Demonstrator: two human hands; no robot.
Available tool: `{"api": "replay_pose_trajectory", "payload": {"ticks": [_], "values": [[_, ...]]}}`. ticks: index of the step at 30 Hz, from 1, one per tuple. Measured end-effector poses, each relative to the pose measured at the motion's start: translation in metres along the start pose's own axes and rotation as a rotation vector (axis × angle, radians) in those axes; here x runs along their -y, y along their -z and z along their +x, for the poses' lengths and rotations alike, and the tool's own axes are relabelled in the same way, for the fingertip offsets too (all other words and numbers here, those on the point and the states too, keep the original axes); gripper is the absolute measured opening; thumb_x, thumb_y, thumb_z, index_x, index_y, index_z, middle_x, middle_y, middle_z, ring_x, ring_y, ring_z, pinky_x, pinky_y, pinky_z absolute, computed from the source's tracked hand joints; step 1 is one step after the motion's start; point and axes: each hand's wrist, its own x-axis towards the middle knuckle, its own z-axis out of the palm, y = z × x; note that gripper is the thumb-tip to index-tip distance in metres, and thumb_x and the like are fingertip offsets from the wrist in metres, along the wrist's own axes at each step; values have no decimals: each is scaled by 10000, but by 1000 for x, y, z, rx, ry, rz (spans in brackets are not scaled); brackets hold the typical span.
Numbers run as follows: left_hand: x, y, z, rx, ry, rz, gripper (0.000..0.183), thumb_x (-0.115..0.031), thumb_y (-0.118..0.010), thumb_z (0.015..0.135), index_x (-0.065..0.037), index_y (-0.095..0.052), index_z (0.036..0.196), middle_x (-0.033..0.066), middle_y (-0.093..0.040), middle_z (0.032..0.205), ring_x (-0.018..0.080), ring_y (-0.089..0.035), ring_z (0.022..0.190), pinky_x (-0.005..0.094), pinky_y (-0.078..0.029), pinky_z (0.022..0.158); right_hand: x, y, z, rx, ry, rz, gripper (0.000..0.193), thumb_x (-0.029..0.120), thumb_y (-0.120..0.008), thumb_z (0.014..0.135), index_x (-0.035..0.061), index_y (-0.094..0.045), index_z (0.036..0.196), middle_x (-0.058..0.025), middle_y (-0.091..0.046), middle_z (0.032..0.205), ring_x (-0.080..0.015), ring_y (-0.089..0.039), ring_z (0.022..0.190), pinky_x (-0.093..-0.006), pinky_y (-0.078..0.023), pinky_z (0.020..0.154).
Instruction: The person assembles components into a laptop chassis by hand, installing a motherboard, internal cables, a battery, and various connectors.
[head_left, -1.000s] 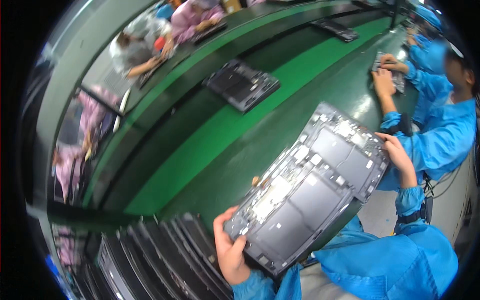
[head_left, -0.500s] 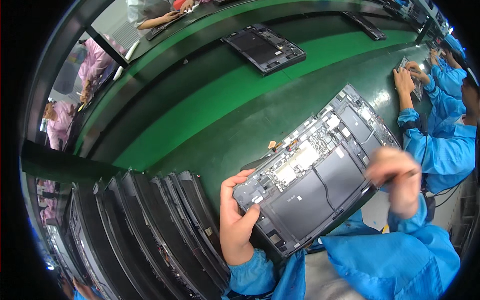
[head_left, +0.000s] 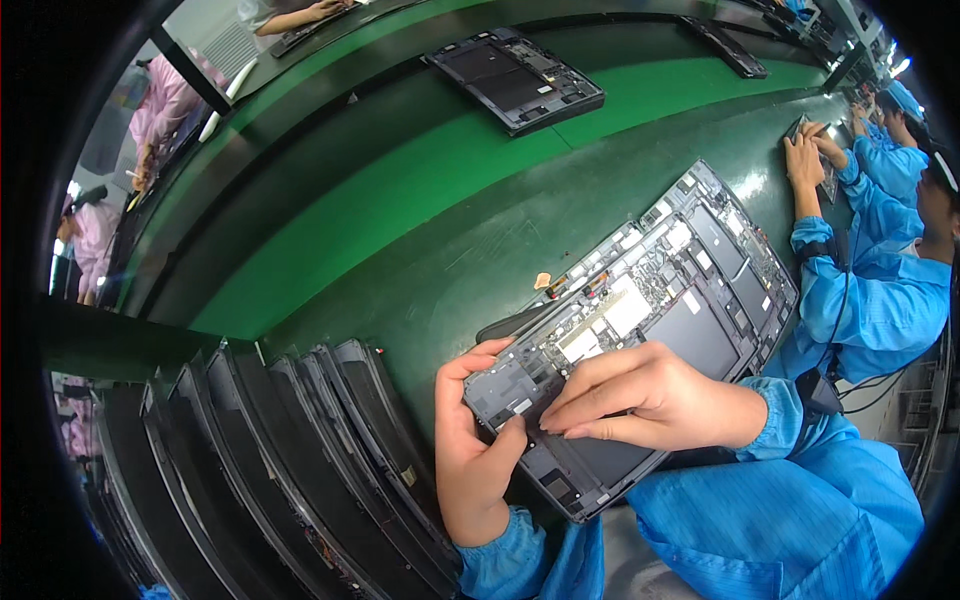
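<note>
An opened dark tablet-like device [head_left: 720, 270] lies tilted before me, its inside facing up. Its circuit board [head_left: 628, 305] runs along the far side, with a flat grey battery [head_left: 690, 325] nearer to me. My left hand [head_left: 470, 445] grips the device's left corner, thumb on top and fingers round the outer edge. Over the battery's left part reaches my right hand [head_left: 665, 400]. Its fingertips are pinched together at a dark strip beside the battery, close to my left thumb. Whatever lies between those fingertips is hidden.
Several dark panels [head_left: 290, 460] stand in a row at the left. Another opened device [head_left: 505, 75] rests on the green ledge [head_left: 340, 265] at the back. A small orange piece [head_left: 542, 281] lies beyond my device. At right, a person in blue [head_left: 870, 270] works close by.
My right hand has moved left from the device's right edge, where it was blurred, to the battery's left side, fingers now pinched. My left hand keeps its grip on the corner.
</note>
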Motion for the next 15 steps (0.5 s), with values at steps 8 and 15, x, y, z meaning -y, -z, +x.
{"api": "replay_pose_trajectory", "payload": {"ticks": [8,15], "values": [[2,0,2,-5,2,-17,564,144,-475,741,-27,-458,1278,186,-488,1435,243,-496,1327,392,-371,1145,-7,-5,1,-54,85,-100,152,66,-755,871,13,-754,1014,-112,-740,942,-308,-718,858,-375,-572,751],[0,-1,0,-34,11,-19,554,116,-489,747,-25,-460,1282,182,-495,1428,244,-492,1328,396,-367,1147,-3,-11,-10,-1,363,-531,287,108,-691,744,3,-727,1008,-91,-716,1067,-235,-672,834,-343,-541,672]]}}
